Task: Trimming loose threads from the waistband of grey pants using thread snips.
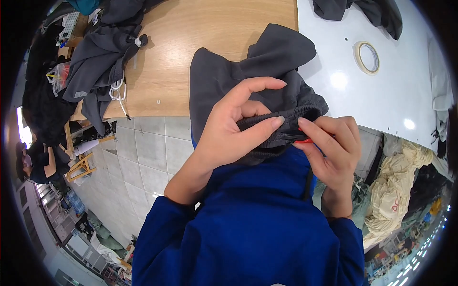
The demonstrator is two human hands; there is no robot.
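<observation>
A dark grey garment [214, 76] with a gathered elastic waistband [286, 126] lies over the table's front edge and against my body. My left hand [234, 124] grips the waistband, its thumb pressed on the front and a bent finger behind. Its index finger stretches out free above the cloth. At the waistband's right side, my right hand [334, 148] is closed in a pinch, index finger and thumb close together. Between them shows a small red thing [304, 140], mostly hidden by the fingers and cloth, so its kind cannot be made out.
Further grey garments [98, 57], one with a white drawstring [118, 90], hang over the table's left end. A tape roll [367, 57] rests on the white tabletop [338, 57], right of the wooden one [176, 47]. Cream cloth [393, 186] is heaped at right. Another person [43, 164] is far left.
</observation>
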